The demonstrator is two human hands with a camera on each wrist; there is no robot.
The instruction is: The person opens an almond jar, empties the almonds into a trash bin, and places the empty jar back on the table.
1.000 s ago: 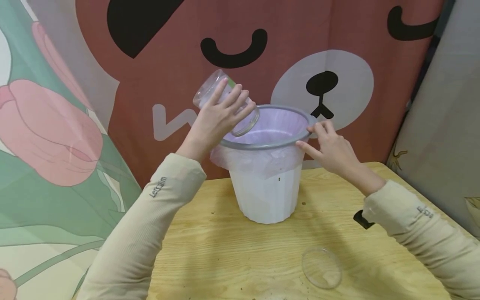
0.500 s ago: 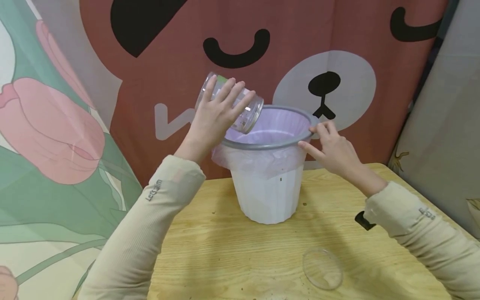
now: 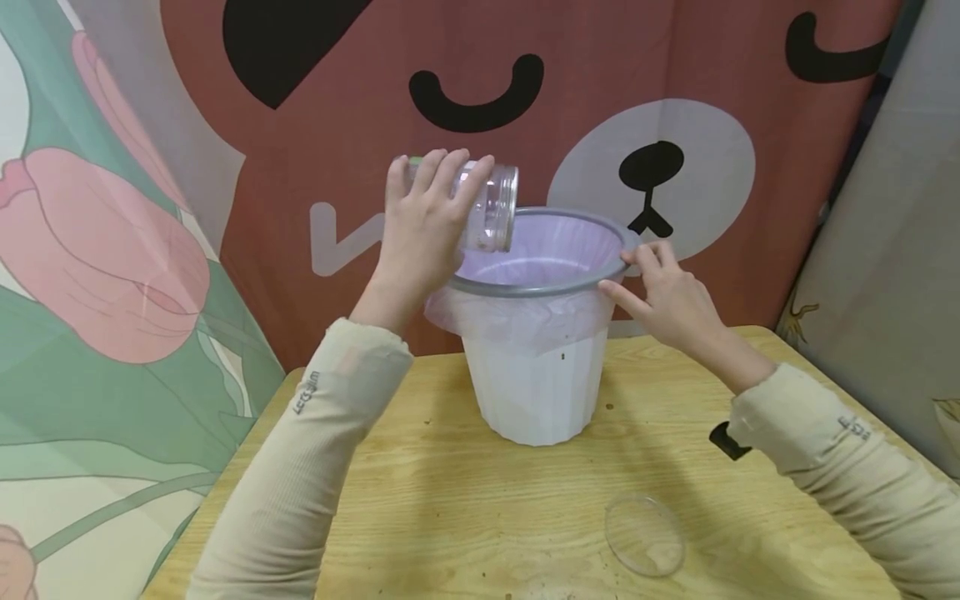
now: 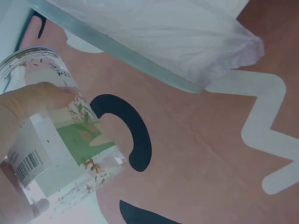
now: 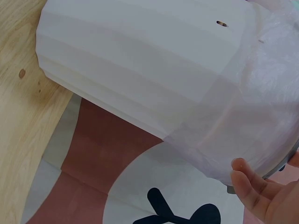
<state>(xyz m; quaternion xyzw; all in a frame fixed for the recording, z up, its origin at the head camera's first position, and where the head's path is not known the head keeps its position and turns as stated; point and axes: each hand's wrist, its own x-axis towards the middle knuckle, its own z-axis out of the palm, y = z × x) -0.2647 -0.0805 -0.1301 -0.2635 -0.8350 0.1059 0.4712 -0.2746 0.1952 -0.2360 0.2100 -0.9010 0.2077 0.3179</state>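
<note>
My left hand grips a clear plastic jar with a green label, lying nearly level on its side. Its mouth points right, above the left part of a white trash bin. Small brown flakes cling inside the jar in the left wrist view. A thin, pale purple bag lines the bin, folded out over its edge under a grey rim ring. At the right side, my right hand pinches that rim between thumb and fingers. In the right wrist view, fingertips press on the bag just below the ring.
A clear round lid lies on the wooden table, front right of the bin. Small dark specks dot the tabletop. A printed bear curtain hangs right behind the table, and a tulip-patterned one on the left.
The jar, earlier tipped mouth-down toward the bin, has turned up to nearly level, its mouth rising slightly. The right hand stays on the rim; bin and lid have not moved.
</note>
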